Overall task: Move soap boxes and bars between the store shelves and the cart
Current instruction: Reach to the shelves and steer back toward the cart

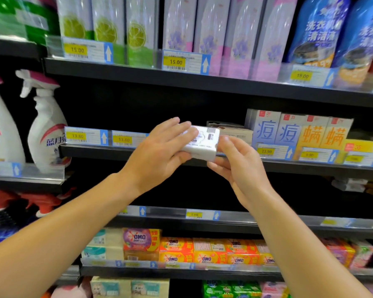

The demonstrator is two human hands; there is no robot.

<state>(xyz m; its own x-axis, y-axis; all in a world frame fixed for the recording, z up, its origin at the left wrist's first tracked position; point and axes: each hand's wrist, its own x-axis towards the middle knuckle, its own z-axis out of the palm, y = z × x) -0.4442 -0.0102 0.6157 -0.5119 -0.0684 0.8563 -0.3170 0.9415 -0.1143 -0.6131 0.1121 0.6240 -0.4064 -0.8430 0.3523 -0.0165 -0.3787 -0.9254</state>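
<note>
Holding a small white rectangular soap box (201,143) with both hands at the middle shelf: left hand (159,151) wraps it, fingers over the top and thumb underneath, while the right hand (238,162) pinches its right end with loosely curled fingers. The box hovers at the black metal shelf edge (99,149), beside blue and orange cardboard boxes (299,132). Orange wrapped soap bars (209,251) fill the lower shelf.

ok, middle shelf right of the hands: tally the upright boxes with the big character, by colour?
Blue boxes: 2
Orange boxes: 2
Total: 4
The white soap box gripped by both hands is not counted.
</note>
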